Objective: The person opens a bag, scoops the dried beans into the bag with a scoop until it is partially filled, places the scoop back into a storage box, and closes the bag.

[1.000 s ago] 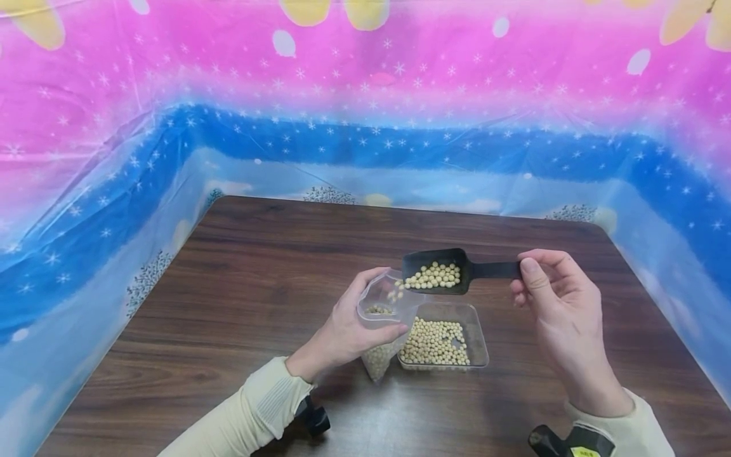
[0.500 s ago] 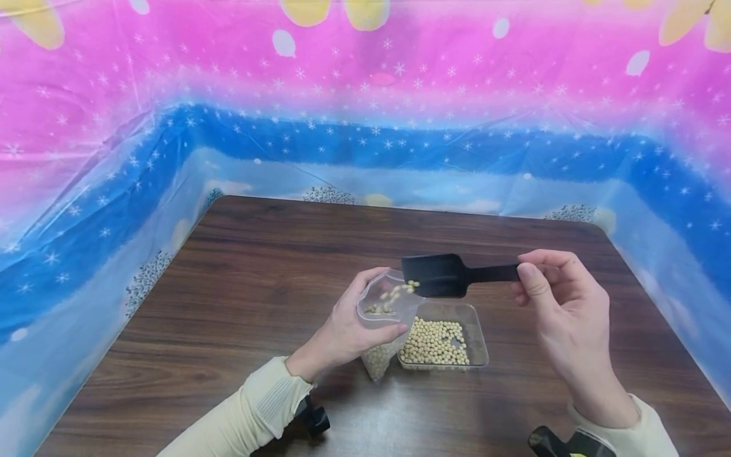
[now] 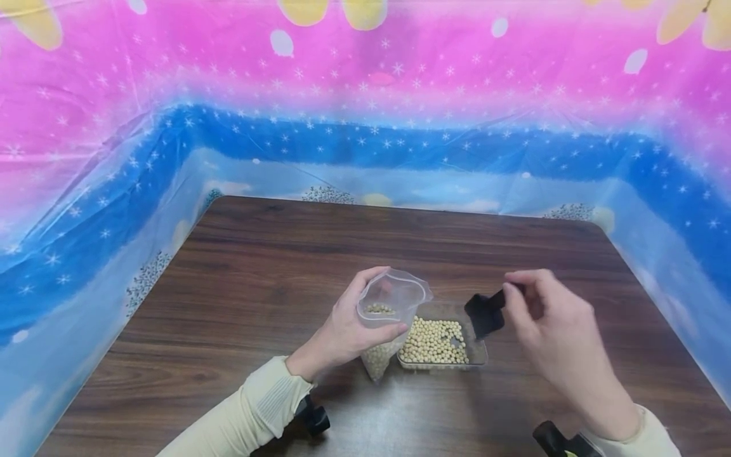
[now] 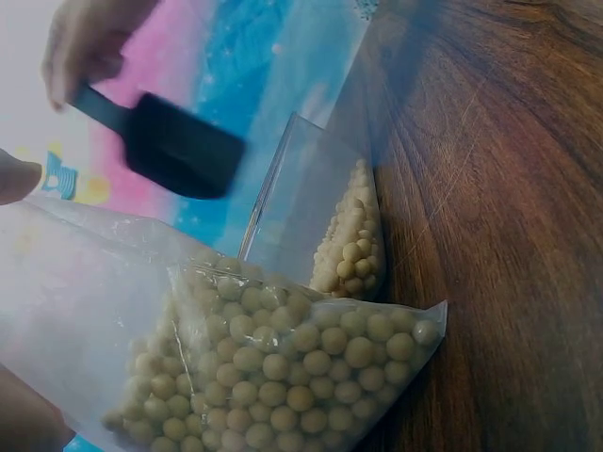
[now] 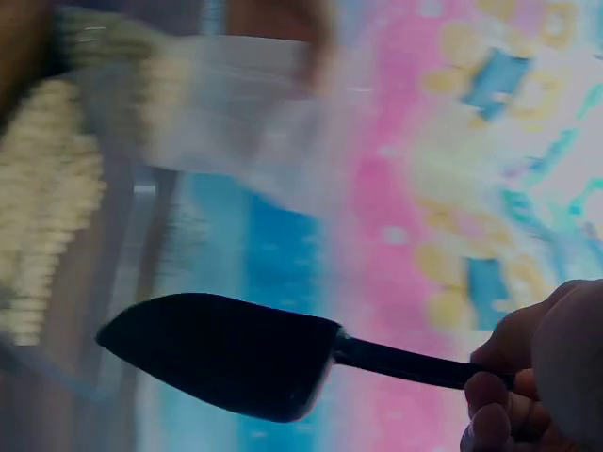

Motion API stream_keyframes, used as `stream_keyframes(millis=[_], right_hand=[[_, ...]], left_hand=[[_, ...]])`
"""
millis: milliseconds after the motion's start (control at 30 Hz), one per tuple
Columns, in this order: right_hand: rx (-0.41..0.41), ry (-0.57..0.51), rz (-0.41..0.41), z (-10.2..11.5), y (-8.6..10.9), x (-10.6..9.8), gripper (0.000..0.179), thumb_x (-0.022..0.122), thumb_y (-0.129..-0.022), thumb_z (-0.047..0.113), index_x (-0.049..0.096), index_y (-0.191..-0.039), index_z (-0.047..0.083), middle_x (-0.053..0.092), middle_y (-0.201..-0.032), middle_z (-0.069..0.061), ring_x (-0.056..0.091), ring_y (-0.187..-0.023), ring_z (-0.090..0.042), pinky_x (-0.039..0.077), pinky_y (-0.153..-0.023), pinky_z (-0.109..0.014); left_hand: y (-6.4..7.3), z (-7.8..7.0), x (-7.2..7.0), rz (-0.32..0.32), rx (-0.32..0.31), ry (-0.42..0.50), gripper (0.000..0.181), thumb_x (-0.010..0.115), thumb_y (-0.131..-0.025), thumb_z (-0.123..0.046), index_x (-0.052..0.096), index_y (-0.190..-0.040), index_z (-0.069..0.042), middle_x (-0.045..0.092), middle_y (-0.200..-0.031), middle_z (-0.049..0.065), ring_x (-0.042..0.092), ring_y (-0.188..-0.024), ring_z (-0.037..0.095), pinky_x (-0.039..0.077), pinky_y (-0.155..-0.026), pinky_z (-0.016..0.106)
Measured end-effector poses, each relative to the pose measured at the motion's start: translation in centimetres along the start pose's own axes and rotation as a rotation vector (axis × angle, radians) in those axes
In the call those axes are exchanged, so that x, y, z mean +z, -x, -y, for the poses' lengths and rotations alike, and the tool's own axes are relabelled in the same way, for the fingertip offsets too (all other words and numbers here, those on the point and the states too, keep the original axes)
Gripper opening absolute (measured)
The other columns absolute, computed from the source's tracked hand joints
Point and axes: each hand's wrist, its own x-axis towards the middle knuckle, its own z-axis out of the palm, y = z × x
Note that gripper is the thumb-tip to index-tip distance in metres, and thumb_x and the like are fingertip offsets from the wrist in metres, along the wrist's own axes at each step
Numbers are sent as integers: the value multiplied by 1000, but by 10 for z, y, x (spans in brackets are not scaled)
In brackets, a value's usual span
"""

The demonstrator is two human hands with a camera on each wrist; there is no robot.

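My left hand (image 3: 342,324) holds a clear plastic bag (image 3: 379,362) by its upper part, thumb in front, with the mouth spread wide. In the left wrist view, soybeans (image 4: 273,377) fill the lower part of the bag, which is close to the tabletop. My right hand (image 3: 559,330) pinches the handle end of a black scoop (image 3: 485,317). The scoop's blade hangs tilted over the right end of a clear plastic tray (image 3: 442,366). Loose soybeans (image 3: 431,343) cover much of the tray's bottom. The right wrist view shows the scoop (image 5: 226,353) from its dark underside.
Both hands work above a dark wood-grain table (image 3: 257,285). A pink and blue printed cloth (image 3: 365,146) hangs around its back and sides. The tray stands right beside the bag. Black wrist devices (image 3: 314,416) sit under the sleeves.
Soybeans slid from the tipped scoop into the bag. Since then the scoop has swung away from the bag's mouth, down and right over the tray. The left hand and bag stayed put.
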Motion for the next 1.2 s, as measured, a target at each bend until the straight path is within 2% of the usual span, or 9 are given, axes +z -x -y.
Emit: stream_keyframes(millis=[100, 167, 333, 500, 733, 867, 1033, 1200], right_hand=[[31, 58, 124, -6, 11, 14, 17, 65, -86, 1, 63, -103, 1, 56, -74, 2, 45, -57, -6, 39, -46, -18], [62, 85, 169, -9, 19, 20, 15, 64, -88, 3, 63, -103, 3, 57, -76, 2, 47, -60, -7, 41, -48, -22], [150, 68, 226, -15, 31, 27, 12, 64, -91, 5, 62, -103, 5, 57, -74, 4, 44, -57, -7, 39, -48, -24], [320, -1, 284, -18, 33, 21, 13, 65, -95, 16, 62, -106, 11, 53, -71, 6, 42, -57, -8, 35, -51, -24], [407, -68, 300, -22, 35, 23, 21, 66, -94, 26, 64, -107, 10, 54, -72, 5, 49, -65, -11, 38, -59, -25], [476, -141, 370, -26, 38, 29, 28, 65, -94, 32, 63, -109, 8, 55, -71, 3, 52, -66, -11, 40, -61, -26], [607, -279, 455, -36, 44, 40, 39, 63, -94, 39, 62, -114, 5, 64, -77, -2, 57, -69, -13, 45, -60, -26], [772, -518, 474, -46, 51, 48, 36, 60, -98, 23, 59, -120, -5, 67, -85, -13, 62, -70, -14, 54, -64, -27]], left_hand=[[0, 0, 0, -2, 0, -11, 77, 83, -77, -15, 41, -141, -17, 56, -121, 6, 56, -110, 24, 43, -98, 52], [0, -1, 0, 0, -2, -11, 77, 83, -77, -16, 41, -141, -18, 56, -122, 6, 56, -110, 23, 43, -97, 52], [-1, -2, 1, 2, -5, -3, 77, 83, -77, -16, 41, -141, -19, 55, -123, 6, 56, -110, 24, 43, -97, 53], [-1, -2, 0, 7, -10, 10, 78, 83, -77, -13, 40, -141, -19, 55, -123, 6, 56, -109, 25, 44, -96, 53], [0, 0, 0, 0, -5, 24, 77, 82, -77, -14, 40, -141, -17, 55, -122, 8, 57, -109, 28, 44, -96, 54], [0, 1, 0, 4, -1, 23, 77, 82, -78, -14, 40, -142, -17, 55, -122, 7, 56, -110, 28, 44, -97, 53], [0, 1, 0, -2, 2, 11, 78, 83, -77, -14, 40, -141, -19, 56, -122, 6, 56, -110, 27, 43, -97, 52], [1, 1, 1, 0, -1, 20, 78, 83, -77, -14, 40, -141, -19, 55, -122, 6, 57, -110, 28, 44, -96, 53]])
